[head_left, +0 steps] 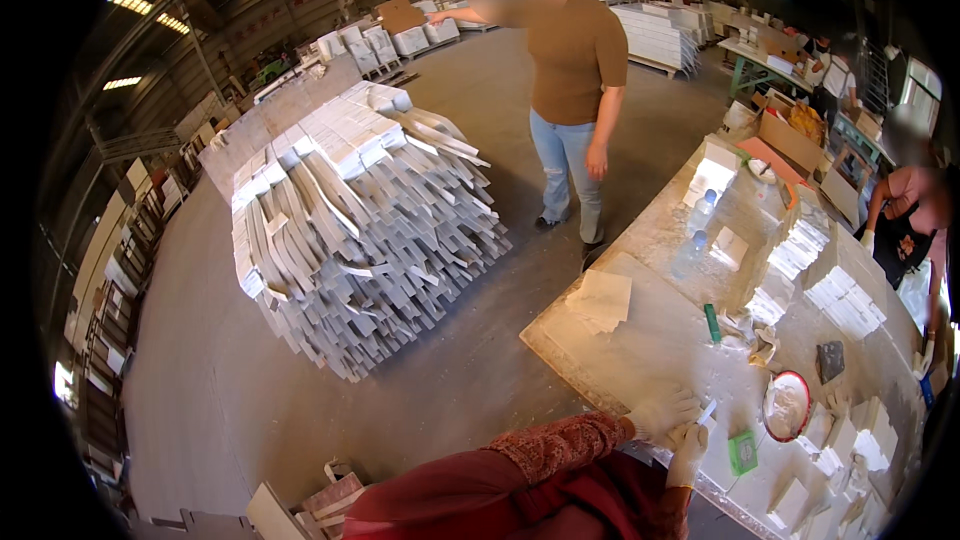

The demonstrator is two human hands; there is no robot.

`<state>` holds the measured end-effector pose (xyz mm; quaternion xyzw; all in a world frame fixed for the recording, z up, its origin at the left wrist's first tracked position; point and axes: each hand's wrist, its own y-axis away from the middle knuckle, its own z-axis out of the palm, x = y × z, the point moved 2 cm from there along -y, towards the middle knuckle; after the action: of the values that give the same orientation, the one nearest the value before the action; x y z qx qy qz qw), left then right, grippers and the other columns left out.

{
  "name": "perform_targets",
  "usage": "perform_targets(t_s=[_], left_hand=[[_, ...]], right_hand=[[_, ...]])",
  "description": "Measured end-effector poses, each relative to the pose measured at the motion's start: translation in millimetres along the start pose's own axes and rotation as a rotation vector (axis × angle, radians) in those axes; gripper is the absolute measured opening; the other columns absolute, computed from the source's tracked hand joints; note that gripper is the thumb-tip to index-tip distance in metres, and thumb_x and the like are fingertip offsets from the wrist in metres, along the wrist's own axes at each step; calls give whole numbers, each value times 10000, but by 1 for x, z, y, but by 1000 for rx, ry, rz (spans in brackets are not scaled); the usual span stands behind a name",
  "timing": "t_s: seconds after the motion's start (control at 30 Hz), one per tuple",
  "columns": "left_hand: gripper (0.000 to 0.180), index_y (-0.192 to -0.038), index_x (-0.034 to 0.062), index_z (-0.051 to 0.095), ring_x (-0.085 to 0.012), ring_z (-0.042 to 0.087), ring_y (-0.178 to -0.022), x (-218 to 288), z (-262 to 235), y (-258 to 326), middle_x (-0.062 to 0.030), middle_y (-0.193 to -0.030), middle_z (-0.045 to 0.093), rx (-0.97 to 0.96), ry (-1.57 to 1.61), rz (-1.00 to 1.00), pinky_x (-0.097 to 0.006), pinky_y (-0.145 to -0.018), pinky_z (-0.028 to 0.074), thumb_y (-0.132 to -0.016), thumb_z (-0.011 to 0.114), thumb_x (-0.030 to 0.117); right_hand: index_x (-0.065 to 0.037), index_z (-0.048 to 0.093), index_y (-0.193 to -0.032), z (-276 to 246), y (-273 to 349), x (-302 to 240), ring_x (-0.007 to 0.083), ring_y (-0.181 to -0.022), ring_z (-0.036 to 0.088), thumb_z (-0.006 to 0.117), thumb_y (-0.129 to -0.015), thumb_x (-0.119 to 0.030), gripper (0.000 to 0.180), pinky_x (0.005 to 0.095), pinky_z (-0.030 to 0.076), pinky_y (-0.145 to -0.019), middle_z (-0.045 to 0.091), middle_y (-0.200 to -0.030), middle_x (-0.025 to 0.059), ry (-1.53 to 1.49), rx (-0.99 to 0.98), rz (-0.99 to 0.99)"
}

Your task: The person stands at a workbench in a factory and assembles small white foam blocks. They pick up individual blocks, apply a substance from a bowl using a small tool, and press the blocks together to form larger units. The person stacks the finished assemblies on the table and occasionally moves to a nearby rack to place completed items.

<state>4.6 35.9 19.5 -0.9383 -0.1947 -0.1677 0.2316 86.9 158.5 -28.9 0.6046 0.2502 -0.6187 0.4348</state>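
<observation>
My left hand, in a pale glove, lies on the near edge of the worktable with its fingers stretched out. Close beside it, my right hand, also gloved, is closed on a small, thin whitish tool; its exact kind is too small to make out. Just right of the hands lies a bright green box-shaped item. Beyond that stands a red-rimmed bowl with pale powder or paste in it. A dark green block rests farther up the table.
Stacked white blocks, plastic bottles and a dark square block occupy the table. A person in a brown shirt stands beyond it; another person is at the right. Left of the table stands a large pile of pale strips.
</observation>
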Motion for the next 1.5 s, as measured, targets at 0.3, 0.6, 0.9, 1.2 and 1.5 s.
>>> perform_targets(t_s=[0.3,0.6,0.9,1.2,1.5], left_hand=[[693,-1109,108,576,-285,488,-1131,-6,17,13,-76,-1190,542,217,-10,50,-428,-994,355,-565,803,472],[916,-1317,117,542,-321,437,-1276,-1,28,5,-128,-1319,519,17,-122,-15,-519,-1100,298,-560,818,551],[1127,-1476,126,452,-438,364,-1368,-21,115,3,-206,-1436,445,41,-4,-43,-562,-1167,261,-491,927,403],[1105,-1559,141,343,-460,393,-1345,-5,12,10,-243,-1491,429,-101,17,-104,-551,-1135,302,-628,880,397],[1077,-1529,165,386,-413,382,-1342,-74,-187,22,-166,-1443,454,-55,-208,-446,-524,-1117,349,-603,873,417]], right_hand=[[-82,486,-884,-2,6,1,113,-686,497,463,-1030,-181,177,257,435,-559,471,-803,-3,104,-59,-68],[-32,507,-924,-26,46,-6,122,-727,452,476,-1024,-205,202,244,433,-682,469,-822,14,-128,38,-77],[-69,551,-983,-71,108,-3,109,-765,538,501,-1051,-221,174,247,469,-678,565,-906,28,-297,145,80],[-73,568,-1018,-92,134,8,129,-838,610,505,-1057,-244,187,269,517,-747,626,-1011,48,-326,254,106],[-68,604,-1038,-106,146,24,158,-863,662,542,-1044,-257,199,297,552,-758,668,-1037,59,-329,394,191]])
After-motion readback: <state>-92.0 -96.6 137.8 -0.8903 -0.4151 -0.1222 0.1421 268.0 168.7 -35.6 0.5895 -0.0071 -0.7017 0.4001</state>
